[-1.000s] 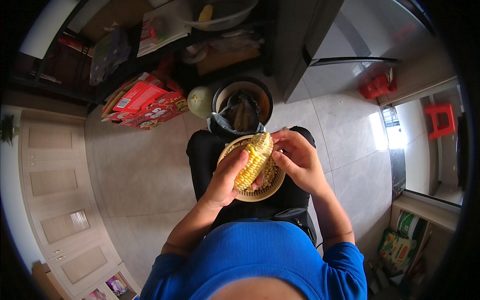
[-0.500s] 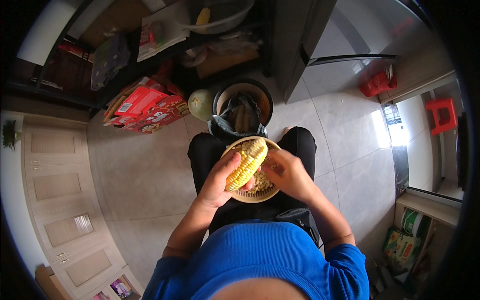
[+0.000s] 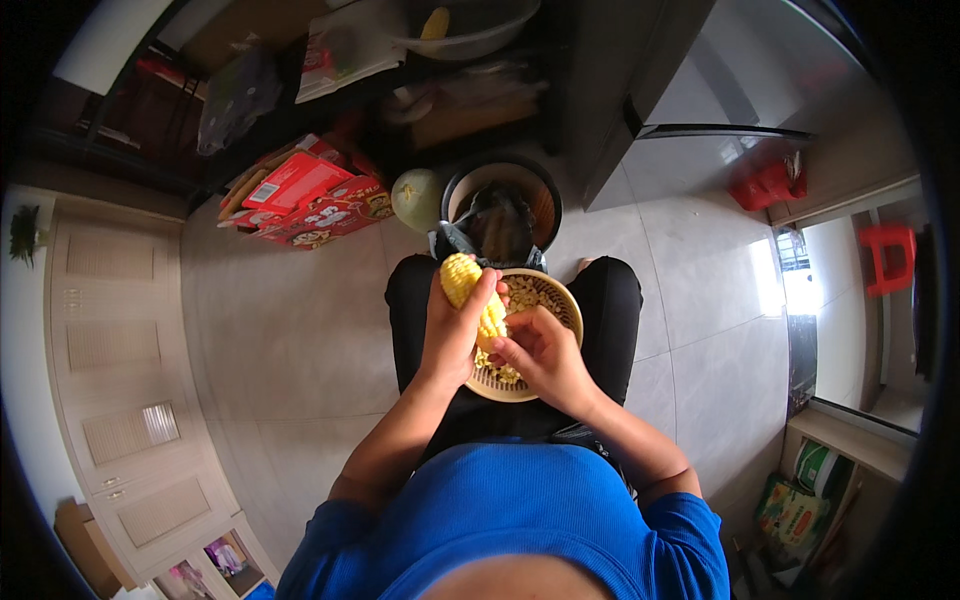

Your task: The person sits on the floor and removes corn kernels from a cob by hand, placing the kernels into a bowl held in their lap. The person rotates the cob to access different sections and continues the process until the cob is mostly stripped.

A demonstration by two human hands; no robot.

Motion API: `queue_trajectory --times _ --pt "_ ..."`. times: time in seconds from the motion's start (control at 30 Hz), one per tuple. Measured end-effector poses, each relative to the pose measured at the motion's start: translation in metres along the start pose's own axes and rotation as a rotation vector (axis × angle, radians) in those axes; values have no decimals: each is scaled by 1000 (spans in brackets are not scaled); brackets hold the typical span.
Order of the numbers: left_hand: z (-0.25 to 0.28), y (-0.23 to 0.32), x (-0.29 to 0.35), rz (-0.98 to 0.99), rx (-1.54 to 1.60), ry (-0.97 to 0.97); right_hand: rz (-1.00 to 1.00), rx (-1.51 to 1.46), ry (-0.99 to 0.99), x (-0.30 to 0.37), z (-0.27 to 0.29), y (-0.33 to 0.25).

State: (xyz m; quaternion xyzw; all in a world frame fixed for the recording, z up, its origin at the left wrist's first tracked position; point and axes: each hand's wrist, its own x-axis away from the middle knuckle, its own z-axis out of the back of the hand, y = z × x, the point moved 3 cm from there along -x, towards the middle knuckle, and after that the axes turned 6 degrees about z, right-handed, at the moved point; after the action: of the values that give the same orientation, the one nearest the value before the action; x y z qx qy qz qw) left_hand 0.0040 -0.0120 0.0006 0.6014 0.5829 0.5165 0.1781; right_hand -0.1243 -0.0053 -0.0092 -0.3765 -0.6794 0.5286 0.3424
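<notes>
A yellow corn cob (image 3: 461,277) is wrapped in the fingers of my left hand (image 3: 449,335), tilted with its upper end pointing away from me. My right hand (image 3: 548,362) is curled, thumb and fingertips pinched against the lower end of the cob. Beneath both hands a round tan basket (image 3: 574,314) rests on my lap. Loose pale corn kernels (image 3: 531,291) lie inside it, partly hidden by my hands and the cob.
Just beyond my knees stands a round bin (image 3: 552,198) with a dark bag in it. Left of it are a pale green melon (image 3: 415,198) and red cartons (image 3: 318,205). A dark shelf holds a clear bowl (image 3: 490,38). A red stool (image 3: 888,258) stands far right.
The cob has swung left and now tilts the other way in my left hand. My right hand has come in from the basket's right side to the cob's lower end.
</notes>
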Motion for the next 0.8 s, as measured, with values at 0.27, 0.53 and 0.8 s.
queue_trajectory --times 0.27,0.53,0.8 --pt "6 -10 -2 -43 14 138 35 252 70 -4 -11 6" --pt "6 -11 -2 -76 34 167 182 521 97 -6 -16 2" --pt "14 -28 -9 -81 19 207 142 576 82 -6 -16 13"
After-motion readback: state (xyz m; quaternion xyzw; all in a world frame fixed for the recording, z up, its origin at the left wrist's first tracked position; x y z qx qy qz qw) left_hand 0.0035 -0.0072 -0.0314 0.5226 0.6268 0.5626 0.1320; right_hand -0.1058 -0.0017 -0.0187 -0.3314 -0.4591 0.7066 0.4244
